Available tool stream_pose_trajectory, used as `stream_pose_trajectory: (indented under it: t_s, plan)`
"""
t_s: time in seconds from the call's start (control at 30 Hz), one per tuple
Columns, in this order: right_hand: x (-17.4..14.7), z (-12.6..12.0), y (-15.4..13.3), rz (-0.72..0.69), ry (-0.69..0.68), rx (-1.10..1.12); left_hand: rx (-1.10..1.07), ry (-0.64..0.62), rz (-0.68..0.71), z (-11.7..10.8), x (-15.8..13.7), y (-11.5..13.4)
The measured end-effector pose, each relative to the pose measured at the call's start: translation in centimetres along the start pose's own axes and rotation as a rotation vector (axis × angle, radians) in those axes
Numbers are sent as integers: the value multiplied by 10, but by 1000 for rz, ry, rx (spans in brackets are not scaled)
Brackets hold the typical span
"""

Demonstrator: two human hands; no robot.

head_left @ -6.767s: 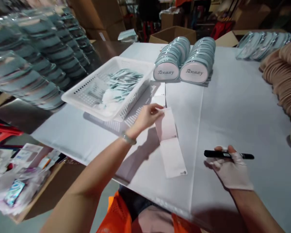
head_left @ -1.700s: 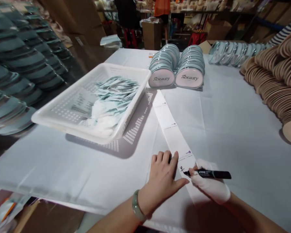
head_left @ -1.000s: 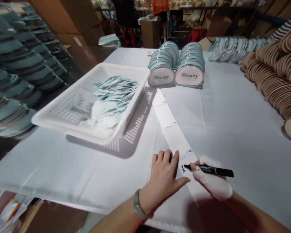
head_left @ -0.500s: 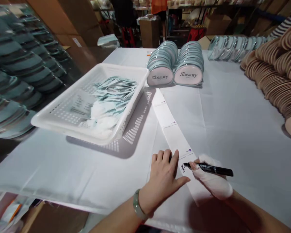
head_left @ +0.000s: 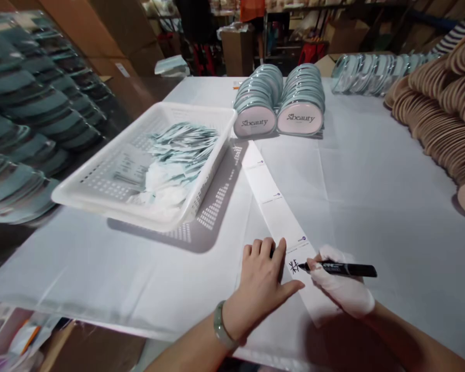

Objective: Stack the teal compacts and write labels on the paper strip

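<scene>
My right hand (head_left: 341, 281), in a white glove with bare fingertips, grips a black marker (head_left: 341, 269). The marker's tip touches a long white paper strip (head_left: 277, 214) beside some black handwritten strokes (head_left: 294, 266). Small purple logos and fine print divide the strip into sections. My left hand (head_left: 261, 276), bare with a pale green bangle (head_left: 222, 325) at the wrist, lies with its thumb stretched out at the strip's left edge. Something small and dark shows between its index and middle fingers; I cannot tell what it is.
A white plastic basket (head_left: 101, 206) of pale green and white packets stands left. Beyond the strip stand rows of oval "beauty" packs (head_left: 300, 118). Stacked brown oval pieces (head_left: 445, 113) line the right side. Teal-edged packs (head_left: 34, 113) pile up at far left. People are in the background.
The marker has moved slightly right, and more strokes now stand on the strip beside the first mark. My left hand has stayed in place.
</scene>
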State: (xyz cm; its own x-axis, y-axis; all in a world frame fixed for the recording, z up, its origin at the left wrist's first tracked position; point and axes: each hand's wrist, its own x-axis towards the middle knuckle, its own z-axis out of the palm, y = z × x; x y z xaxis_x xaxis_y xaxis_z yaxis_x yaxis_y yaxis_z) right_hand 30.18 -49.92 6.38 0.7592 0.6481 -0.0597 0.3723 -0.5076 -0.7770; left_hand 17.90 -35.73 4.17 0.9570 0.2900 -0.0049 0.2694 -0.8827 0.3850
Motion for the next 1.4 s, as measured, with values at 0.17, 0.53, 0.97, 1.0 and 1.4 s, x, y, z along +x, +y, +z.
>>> stream_pose_trajectory:
  t_s: [0.17, 0.53, 0.97, 1.0, 1.4]
  plan:
    - [0, 0, -2, -6, 11, -17, -3, 6, -1, 1, 0, 0]
    - [-4, 1, 22, -12, 98, 28, -5, -3, -5, 0, 1, 1]
    - [-1, -1, 27, -64, 112, -97, 7, 9, 0, 2, 1, -1]
    - [-1, -1, 26, -63, 107, -92, 6, 10, 0, 2, 1, -1]
    - [-1, -3, 24, -59, 35, -53, 16, 10, -3, 2, 1, 0]
